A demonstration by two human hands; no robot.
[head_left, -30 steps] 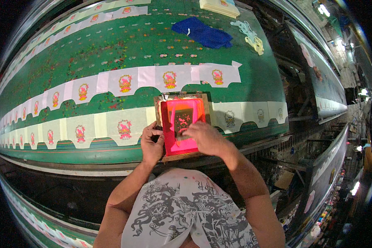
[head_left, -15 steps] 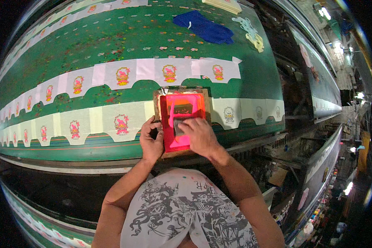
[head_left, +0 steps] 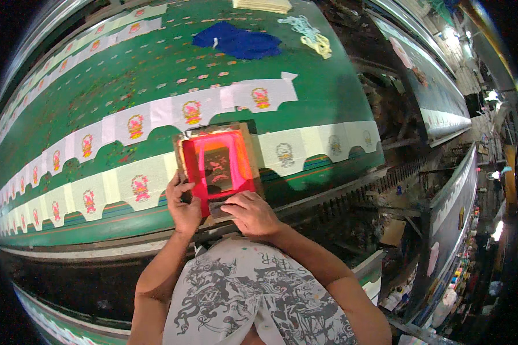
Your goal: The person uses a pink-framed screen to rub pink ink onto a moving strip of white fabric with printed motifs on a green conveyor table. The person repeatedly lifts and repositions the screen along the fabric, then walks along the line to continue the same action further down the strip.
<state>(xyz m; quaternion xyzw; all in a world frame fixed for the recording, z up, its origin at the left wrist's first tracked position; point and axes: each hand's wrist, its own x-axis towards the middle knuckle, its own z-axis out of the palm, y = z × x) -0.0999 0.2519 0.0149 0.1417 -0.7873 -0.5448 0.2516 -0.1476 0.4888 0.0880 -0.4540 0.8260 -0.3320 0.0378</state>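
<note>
The small wooden-framed printing screen with red mesh (head_left: pixel 217 167) lies flat near the green bench's (head_left: pixel 328 92) near edge; stiff, light, ink-slick. Left hand (head_left: pixel 183 208) clasps its left rail, right hand (head_left: pixel 252 214) presses a squeegee at its near rail

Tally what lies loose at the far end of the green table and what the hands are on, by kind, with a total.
Wooden-framed printing screen with red ink, under the left hand and right hand: 1
Blue cloth: 1
Pale yellow-green rag bundle: 1
Cream stack at the table's far edge: 1
Total: 4
</note>
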